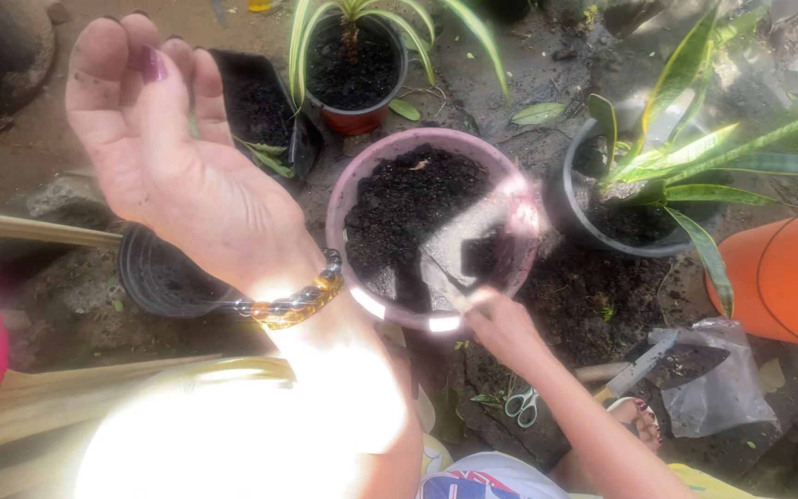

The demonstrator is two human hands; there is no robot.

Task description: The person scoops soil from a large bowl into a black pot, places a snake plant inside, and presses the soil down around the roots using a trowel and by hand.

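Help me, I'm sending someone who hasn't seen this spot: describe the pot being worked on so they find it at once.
Start at the big orange container on the right edge, then look left past the grey pot of striped leaves. The pink pot sits mid-frame, where the right hand touches its near rim. Unlike its planted neighbours, it holds only dark soil.

R hand (501, 323) – pink pot (348, 199) rim

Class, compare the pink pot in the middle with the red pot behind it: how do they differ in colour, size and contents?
The pink pot looks wider than the red pot, though it also sits nearer the camera. The pink pot holds only dark soil, and the right hand reaches in with a tool; the red pot holds a plant with striped green leaves and nobody touches it. Both are round and filled with dark soil.
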